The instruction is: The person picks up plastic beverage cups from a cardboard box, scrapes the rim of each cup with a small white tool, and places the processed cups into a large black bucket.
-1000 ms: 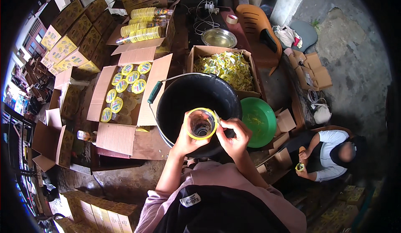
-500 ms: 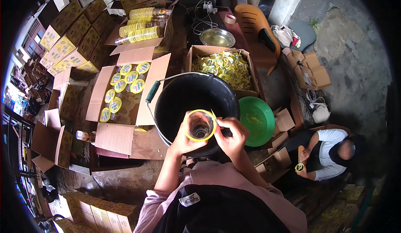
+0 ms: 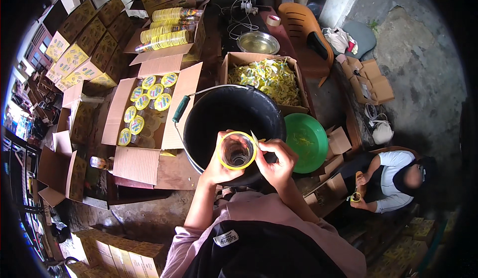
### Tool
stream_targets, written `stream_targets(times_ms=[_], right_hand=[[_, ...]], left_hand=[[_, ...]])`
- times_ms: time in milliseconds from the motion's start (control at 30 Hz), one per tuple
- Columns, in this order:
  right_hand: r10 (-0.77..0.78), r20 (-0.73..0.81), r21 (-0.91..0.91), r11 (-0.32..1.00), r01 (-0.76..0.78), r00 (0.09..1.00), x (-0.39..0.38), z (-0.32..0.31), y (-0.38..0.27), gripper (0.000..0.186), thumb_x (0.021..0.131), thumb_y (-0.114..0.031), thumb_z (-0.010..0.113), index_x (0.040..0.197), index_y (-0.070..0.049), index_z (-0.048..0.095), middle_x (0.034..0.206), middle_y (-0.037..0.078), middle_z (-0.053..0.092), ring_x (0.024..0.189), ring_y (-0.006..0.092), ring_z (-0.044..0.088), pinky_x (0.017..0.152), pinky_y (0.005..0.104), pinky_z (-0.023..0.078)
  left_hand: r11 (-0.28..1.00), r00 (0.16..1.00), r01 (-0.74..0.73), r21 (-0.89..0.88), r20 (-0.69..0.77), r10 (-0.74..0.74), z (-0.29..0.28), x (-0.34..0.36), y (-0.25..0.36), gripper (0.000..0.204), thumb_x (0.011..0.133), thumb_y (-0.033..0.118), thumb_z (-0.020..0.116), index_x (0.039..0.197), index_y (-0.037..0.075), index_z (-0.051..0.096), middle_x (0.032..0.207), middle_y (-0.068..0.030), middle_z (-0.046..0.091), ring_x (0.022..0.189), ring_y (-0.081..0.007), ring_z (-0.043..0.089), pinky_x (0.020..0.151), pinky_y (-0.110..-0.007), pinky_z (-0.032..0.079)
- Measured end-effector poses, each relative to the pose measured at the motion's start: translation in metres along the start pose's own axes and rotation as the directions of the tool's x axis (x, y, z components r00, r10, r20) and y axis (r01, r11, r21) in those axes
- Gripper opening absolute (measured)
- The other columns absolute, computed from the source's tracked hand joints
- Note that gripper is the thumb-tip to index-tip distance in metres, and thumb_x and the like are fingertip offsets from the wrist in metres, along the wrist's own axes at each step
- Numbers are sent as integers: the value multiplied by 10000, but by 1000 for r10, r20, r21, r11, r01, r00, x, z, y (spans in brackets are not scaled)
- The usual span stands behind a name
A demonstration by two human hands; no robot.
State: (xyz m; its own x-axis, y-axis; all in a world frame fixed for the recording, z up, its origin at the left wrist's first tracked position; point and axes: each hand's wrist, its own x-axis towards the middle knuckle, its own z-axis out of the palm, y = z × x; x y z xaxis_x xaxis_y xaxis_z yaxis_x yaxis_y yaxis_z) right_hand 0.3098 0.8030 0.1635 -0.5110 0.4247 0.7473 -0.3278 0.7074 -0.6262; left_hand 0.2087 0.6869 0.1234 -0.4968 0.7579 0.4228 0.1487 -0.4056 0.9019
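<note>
My left hand (image 3: pixel 215 164) is wrapped round a clear plastic cup (image 3: pixel 234 154) with a yellow rim, its open mouth facing up and dark, empty-looking inside. At the right of that rim, my right hand (image 3: pixel 277 161) pinches a thin, pointed blade (image 3: pixel 254 138), most of it hidden by the fingers. Both hands are above the near part of a large black bucket (image 3: pixel 234 104). A green grip (image 3: pixel 181 109) sits on the bucket's wire handle, at its left side.
An open carton (image 3: pixel 115 111) holds several yellow-lidded cups. Behind it are stacked cups (image 3: pixel 169 28). A box of yellow trimmings (image 3: pixel 264 81), a green basin (image 3: pixel 318 143) and a metal bowl (image 3: pixel 259 43) stand beyond and right. A co-worker (image 3: pixel 393 183) sits at right, handling a yellow-rimmed cup.
My left hand and the cup have shifted slightly left; the blade shows more clearly beside the rim. At right, the co-worker's hands and yellow-rimmed cup have moved a little.
</note>
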Motion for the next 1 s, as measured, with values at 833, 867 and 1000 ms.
stream_targets(times_ms=[833, 867, 1000], right_hand=[[-2, -127, -204, 979, -24, 992, -10, 11, -2, 341, 636, 42, 689, 963, 25, 592, 677, 78, 604, 597, 150, 597, 581, 250, 476], [7, -131, -184, 982, -31, 991, -10, 12, -2, 281, 636, 42, 689, 904, 12, 608, 687, 87, 609, 598, 166, 601, 566, 259, 476], [-76, -122, -205, 978, 50, 990, -8, 11, -2, 185, 634, 51, 685, 792, 3, 603, 695, 98, 611, 601, 194, 603, 548, 268, 475]], left_hand=[[966, 993, -30, 256, -101, 58, 4, 4, -2, 586, 688, 47, 685, 1126, 17, 298, 1060, -121, 430, 997, -203, 498, 867, -323, 418], [966, 993, -30, 255, -101, 57, 4, 3, -3, 586, 688, 47, 685, 1126, 17, 298, 1060, -121, 430, 997, -203, 498, 867, -323, 418], [968, 993, -30, 248, -107, 58, 5, 3, -5, 573, 684, 49, 689, 1124, 9, 324, 1058, -113, 418, 989, -201, 499, 859, -319, 422]])
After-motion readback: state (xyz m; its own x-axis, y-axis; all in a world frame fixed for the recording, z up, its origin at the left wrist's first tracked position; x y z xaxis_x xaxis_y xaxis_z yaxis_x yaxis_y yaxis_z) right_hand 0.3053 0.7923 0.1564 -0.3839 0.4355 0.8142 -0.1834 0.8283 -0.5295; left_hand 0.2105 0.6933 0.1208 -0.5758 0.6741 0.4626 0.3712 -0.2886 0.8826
